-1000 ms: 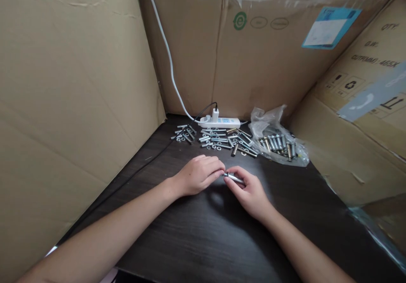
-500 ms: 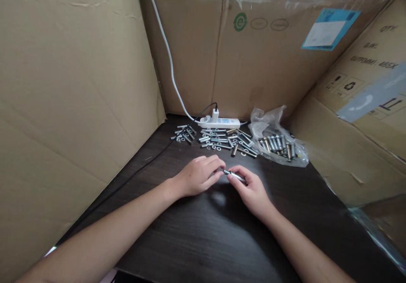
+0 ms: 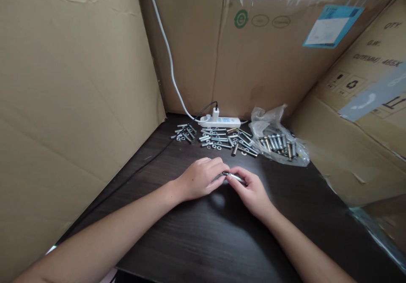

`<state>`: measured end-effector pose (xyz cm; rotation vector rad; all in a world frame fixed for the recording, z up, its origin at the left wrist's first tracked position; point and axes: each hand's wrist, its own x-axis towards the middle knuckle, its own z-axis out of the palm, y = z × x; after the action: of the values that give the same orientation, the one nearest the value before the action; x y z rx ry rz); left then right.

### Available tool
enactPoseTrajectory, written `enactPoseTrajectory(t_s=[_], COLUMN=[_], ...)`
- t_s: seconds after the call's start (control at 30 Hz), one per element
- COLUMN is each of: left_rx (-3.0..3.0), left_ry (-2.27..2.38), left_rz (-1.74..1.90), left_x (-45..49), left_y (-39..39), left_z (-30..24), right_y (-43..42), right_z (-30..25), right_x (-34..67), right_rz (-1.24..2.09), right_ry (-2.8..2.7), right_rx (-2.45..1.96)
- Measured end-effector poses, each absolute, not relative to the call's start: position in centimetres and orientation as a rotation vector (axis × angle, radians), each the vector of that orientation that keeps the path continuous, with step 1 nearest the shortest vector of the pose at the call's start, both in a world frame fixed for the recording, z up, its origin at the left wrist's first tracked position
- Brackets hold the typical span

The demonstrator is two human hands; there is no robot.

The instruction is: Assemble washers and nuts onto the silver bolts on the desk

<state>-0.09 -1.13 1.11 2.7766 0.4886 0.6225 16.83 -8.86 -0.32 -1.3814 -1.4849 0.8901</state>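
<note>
My right hand (image 3: 253,190) is closed around a silvery expansion bolt (image 3: 237,178), its sleeve lying between thumb and fingers. The bolt points left, slightly raised at that end. Curled over its left tip, the thumb and fingers of my left hand (image 3: 203,177) pinch the end. Whether a nut or washer sits there is hidden by the fingertips. Beyond my hands lies a spread of loose bolts, sleeves, nuts and washers (image 3: 218,139). A smaller group of similar parts (image 3: 185,133) lies to its left.
A clear plastic bag (image 3: 301,158) with several assembled bolts (image 3: 275,142) lies at the back right. Behind the parts stands a white power strip (image 3: 233,122); a black cable (image 3: 139,171) crosses the dark table (image 3: 190,240). Cardboard walls (image 3: 263,71) enclose the back and sides.
My left hand has moved slightly right, its fingertips now closed over the bolt's tip. The right hand keeps its hold on the bolt, almost unmoved.
</note>
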Motion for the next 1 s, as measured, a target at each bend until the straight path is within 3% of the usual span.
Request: enactPoseTrajectory(t_s=[0.2, 0.43, 0.7, 1.0], left_rx=[2.694, 2.64, 2.705, 2.682], left_ry=[0.587, 1.104, 1.035, 0.637], left_rz=[0.614, 0.518, 0.499, 0.792], left_x=[-0.7, -2.0, -1.1, -0.5], left_y=[-0.1, 3.0, 3.0, 0.4], left_z=[1.2, -0.1, -1.2, 1.1], right_y=[-8.8, -8.5, -8.4, -8.4], right_z=[-0.4, -0.3, -0.6, -0.5], right_x=[16.8, 16.9, 16.8, 16.9], right_rz=[0.829, 0.758, 0.778, 0.748], right_ry=[-1.472, -1.43, -1.416, -1.436], right_rx=[-1.452, -1.511, -1.493, -1.457])
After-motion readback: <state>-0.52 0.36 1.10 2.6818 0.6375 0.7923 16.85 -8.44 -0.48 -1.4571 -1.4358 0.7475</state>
